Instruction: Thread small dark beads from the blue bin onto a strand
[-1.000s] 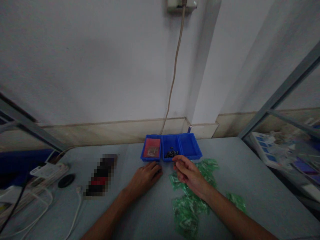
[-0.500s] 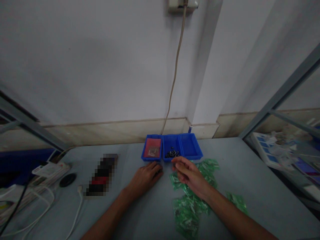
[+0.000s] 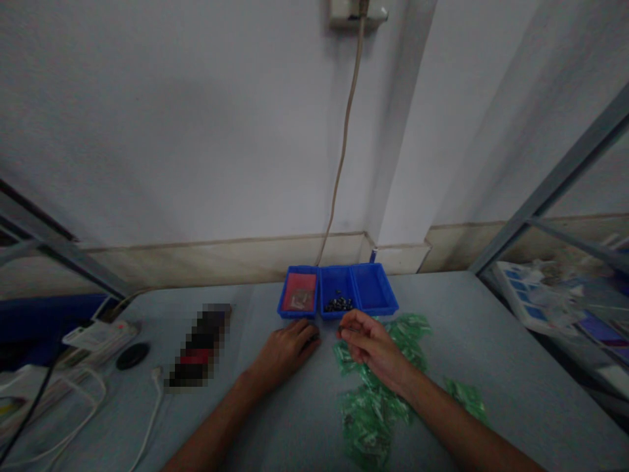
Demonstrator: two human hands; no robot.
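My left hand (image 3: 291, 345) rests on the table in front of the left blue bin, its fingers curled over something small and dark that they mostly hide. Just in front of the middle blue bin (image 3: 335, 275), my right hand (image 3: 369, 342) is closed in a pinch. A small dark piece (image 3: 343, 328) shows at its fingertips, too small to name. Several small dark, shiny parts (image 3: 339, 304) lie at the near end of the middle bin. Beneath and beside my right hand are green plastic bags (image 3: 368, 426) with small pieces inside.
The left blue bin (image 3: 283, 308) holds a pink sheet (image 3: 301, 282) and a clear packet; a third blue bin (image 3: 376, 288) stands at right. A pixelated object (image 3: 199, 347), a black round object (image 3: 132, 355), white cables and a power strip (image 3: 98, 347) lie left.
My right hand has shifted slightly, its fingers drawing closer together around the small dark piece. My left hand stays nearly in place.
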